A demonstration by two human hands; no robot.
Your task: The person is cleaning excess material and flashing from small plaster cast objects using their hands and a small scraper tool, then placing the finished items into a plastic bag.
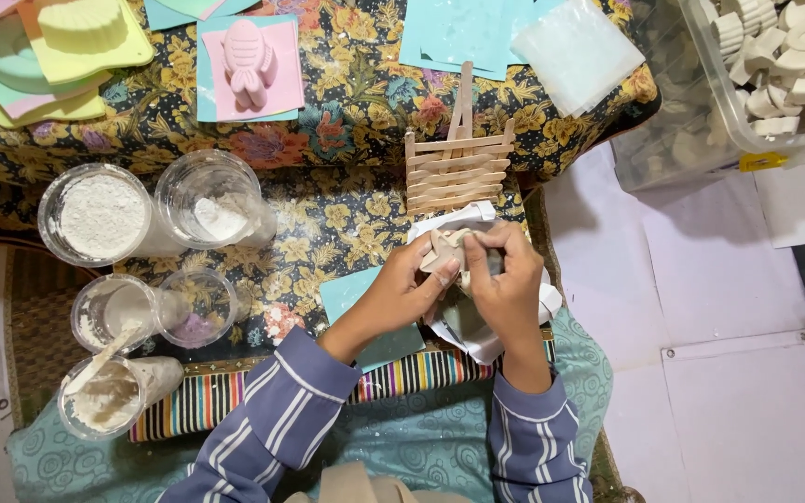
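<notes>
My left hand (402,289) and my right hand (507,279) meet over a small off-white plaster piece (442,250), both gripping it with the fingertips. Crumpled white paper (477,331) lies under the hands. Just beyond them rests a small rack of wooden sticks (457,168). A light blue card (365,312) sits beneath my left wrist. Both sleeves are blue with white stripes.
Several clear cups hold white powder (102,216) at the left, one with a stick (114,382). Pastel moulds, a pink fish (249,61) and a yellow shell (81,33), lie on the floral cloth. A clear tub of plaster casts (775,65) stands at upper right.
</notes>
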